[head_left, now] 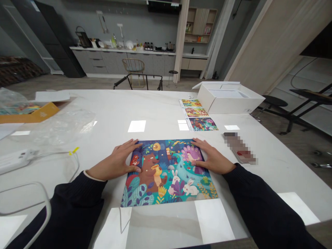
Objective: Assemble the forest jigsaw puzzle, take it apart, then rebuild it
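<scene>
Square glare patches on the white table (pixel 155 107) — edges stretched (background softer).

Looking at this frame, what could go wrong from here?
The pale cable shows across the left sleeve, so it might snag if that arm lifts.

The phone-like device lies just beyond the right hand; a wide sweep could knock it.

The left hand and right hand rest on the sides of the animal picture; uneven pressure might slide it on the glossy table.
</scene>
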`<state>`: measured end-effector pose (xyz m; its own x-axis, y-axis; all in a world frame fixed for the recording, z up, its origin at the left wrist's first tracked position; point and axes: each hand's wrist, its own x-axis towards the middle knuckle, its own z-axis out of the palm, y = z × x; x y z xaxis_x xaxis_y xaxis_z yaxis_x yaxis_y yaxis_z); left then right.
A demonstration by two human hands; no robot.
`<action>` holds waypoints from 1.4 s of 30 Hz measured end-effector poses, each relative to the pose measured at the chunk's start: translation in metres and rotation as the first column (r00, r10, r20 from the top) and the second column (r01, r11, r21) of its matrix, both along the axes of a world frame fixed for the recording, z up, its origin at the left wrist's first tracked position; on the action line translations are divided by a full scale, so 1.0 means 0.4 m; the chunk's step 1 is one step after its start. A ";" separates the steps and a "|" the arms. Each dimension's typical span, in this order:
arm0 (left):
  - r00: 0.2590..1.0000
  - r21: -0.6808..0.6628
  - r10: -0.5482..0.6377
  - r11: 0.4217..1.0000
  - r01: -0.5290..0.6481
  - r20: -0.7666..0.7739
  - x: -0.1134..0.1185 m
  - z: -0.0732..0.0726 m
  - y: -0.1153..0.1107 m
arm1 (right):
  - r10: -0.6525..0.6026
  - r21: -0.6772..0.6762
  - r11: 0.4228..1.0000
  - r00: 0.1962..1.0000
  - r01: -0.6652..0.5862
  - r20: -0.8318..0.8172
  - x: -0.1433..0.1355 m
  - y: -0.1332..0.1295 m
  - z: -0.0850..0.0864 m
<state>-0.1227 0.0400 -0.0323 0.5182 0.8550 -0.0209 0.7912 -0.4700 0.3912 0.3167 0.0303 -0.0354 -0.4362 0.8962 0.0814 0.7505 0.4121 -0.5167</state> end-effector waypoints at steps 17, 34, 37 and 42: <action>1.000 0.049 0.031 0.998 -0.031 0.001 -0.010 -0.019 0.009 | 0.005 0.007 1.000 1.000 -0.005 -0.026 0.001 -0.001 -0.005; 0.999 0.045 0.035 0.998 -0.034 -0.003 -0.005 -0.015 0.007 | 0.008 0.019 1.000 0.999 -0.007 -0.035 0.001 -0.002 -0.005; 1.000 0.070 0.020 0.997 -0.020 0.009 -0.002 -0.010 0.008 | 0.005 0.019 1.000 0.999 -0.004 -0.035 0.000 -0.002 -0.005; 0.999 0.091 -0.002 0.996 -0.002 0.053 0.004 0.000 0.004 | -0.004 0.000 1.000 1.000 0.004 -0.021 -0.004 -0.003 0.002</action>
